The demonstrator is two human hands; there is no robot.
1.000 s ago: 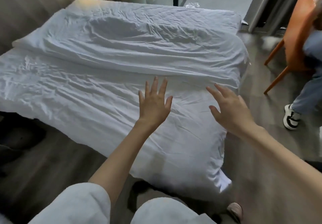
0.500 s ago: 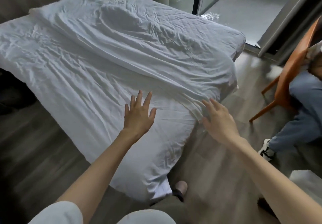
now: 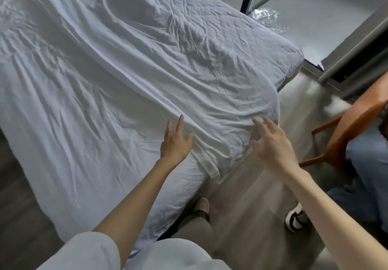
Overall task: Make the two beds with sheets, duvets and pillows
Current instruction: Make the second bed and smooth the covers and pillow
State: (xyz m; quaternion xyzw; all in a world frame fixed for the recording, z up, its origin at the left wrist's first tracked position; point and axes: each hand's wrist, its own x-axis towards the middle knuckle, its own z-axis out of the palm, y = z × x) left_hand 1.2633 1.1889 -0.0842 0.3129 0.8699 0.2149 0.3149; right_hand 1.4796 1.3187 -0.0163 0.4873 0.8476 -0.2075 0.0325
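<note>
The sheet (image 3: 73, 122) is spread beneath the left hand (image 3: 175, 143), and the crumpled duvet (image 3: 189, 59) is laid just beyond the right hand (image 3: 270, 145). Both hands are held wide and nothing is gripped. Smoothing and pillows probably remain.

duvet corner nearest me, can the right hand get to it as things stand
Probably yes. The right hand is open, fingertips over the duvet at its near corner. Nothing lies between them, and the chair stands off to the side. Blur hides whether it touches.

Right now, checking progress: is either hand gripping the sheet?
No, the left hand and right hand both show straight, spread fingers at the sheet.
</note>
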